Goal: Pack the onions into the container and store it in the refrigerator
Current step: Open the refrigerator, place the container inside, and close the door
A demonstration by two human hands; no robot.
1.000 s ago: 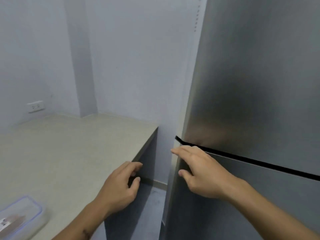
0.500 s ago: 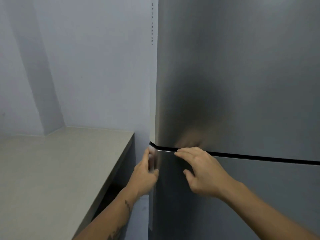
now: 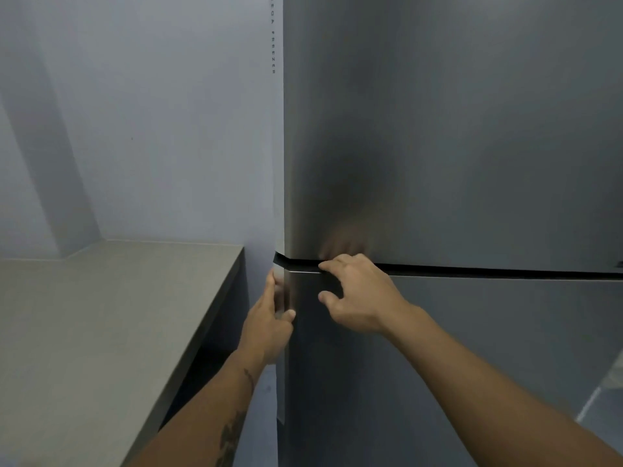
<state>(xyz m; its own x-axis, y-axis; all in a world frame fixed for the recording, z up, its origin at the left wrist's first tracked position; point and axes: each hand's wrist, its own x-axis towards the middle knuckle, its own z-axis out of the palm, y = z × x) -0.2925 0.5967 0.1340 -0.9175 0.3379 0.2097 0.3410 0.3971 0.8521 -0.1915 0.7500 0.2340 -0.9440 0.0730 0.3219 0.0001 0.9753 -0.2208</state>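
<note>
A tall steel refrigerator [image 3: 455, 146] fills the right half of the view, with a dark gap between its upper and lower doors. My left hand [image 3: 269, 323] grips the left edge of the lower door [image 3: 472, 348], fingers wrapped round its side. Fingertips of my right hand [image 3: 357, 294] hook into the gap along the top edge of that door, thumb apart below. The lower door's top corner stands slightly out from the upper door. The container and the onions are out of view.
A beige counter [image 3: 111, 332] runs along the left, its end close to the refrigerator's side. A narrow dark gap lies between them. Pale walls rise behind the counter.
The view swung right, so the container on the counter left the frame. My left hand went from the counter end to the lower door's edge. My right hand stayed at the gap.
</note>
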